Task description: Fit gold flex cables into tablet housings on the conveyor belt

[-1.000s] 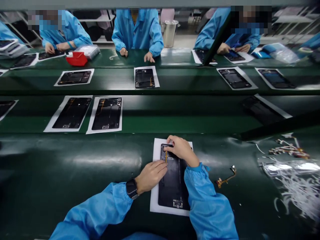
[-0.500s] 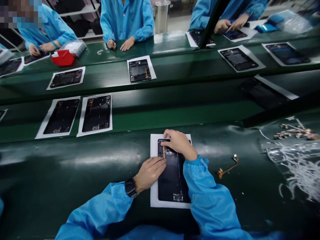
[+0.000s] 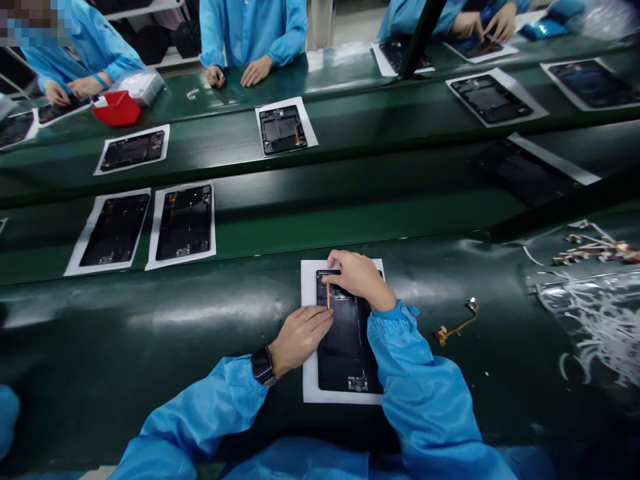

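A black tablet housing [image 3: 347, 353] lies on a white sheet [image 3: 310, 373] in front of me. Along its upper left part runs a thin orange flex cable [image 3: 329, 295]. My right hand [image 3: 357, 275] reaches over the top of the housing, thumb and index finger closed at the cable's upper end. At the lower end, my left hand [image 3: 303, 333] has its fingers pressed together, their tips on the cable; the thumb is hidden. My right hand and sleeve cover the housing's upper right side. A loose flex cable [image 3: 459, 328] with a small silver part lies to the right.
Further right are a heap of flex cables [image 3: 600, 250] and a bag of white strips [image 3: 605, 327]. Several housings on white sheets, such as one housing [image 3: 184, 223], lie on the green conveyor [image 3: 300, 213]. A dark post [image 3: 565, 210] slants at right. Co-workers in blue sit opposite.
The whole view has shifted slightly. Both hands keep nearly the same position on the cable. At the far right, a co-worker's hands have moved a little over a housing.
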`<state>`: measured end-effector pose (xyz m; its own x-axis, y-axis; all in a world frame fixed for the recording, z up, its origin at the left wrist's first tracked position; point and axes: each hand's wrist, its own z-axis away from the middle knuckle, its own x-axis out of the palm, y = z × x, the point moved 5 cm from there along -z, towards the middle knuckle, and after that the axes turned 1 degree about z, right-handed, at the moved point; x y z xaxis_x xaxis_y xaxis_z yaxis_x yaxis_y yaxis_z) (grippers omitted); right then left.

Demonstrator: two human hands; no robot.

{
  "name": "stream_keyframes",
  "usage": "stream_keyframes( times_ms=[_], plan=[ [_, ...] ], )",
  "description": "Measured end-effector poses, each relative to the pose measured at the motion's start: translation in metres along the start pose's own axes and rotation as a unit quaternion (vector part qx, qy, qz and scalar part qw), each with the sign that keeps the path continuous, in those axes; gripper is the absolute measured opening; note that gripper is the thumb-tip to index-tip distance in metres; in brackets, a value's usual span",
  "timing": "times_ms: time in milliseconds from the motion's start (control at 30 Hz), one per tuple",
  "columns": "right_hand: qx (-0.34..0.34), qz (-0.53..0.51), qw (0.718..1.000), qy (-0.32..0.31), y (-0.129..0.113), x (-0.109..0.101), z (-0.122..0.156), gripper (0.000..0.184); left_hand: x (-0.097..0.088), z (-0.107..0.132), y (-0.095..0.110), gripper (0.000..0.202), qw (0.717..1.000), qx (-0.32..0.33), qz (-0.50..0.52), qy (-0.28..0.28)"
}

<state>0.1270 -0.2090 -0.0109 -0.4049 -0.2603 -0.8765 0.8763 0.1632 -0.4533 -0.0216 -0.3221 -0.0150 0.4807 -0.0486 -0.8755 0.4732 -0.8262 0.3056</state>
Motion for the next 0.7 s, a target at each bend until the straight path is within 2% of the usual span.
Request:
stream_keyframes(
  times_ms=[433, 567, 700],
  plan=[
    [0.002, 0.012, 1.000, 0.000, 0.001, 0.001, -0.001, 0.027, -0.002, -0.003, 0.001, 0.021, 1.000, 0.004, 0.002, -0.022],
    [0.001, 0.016, 1.000, 0.004, 0.001, 0.001, -0.001, 0.028, -0.009, -0.007, -0.002, 0.018, 0.999, -0.010, 0.050, -0.012],
    [0.008, 0.020, 1.000, 0.007, -0.001, 0.000, 0.000, 0.027, -0.012, -0.007, -0.013, 0.024, 0.996, -0.033, 0.085, 0.003]
  ],
)
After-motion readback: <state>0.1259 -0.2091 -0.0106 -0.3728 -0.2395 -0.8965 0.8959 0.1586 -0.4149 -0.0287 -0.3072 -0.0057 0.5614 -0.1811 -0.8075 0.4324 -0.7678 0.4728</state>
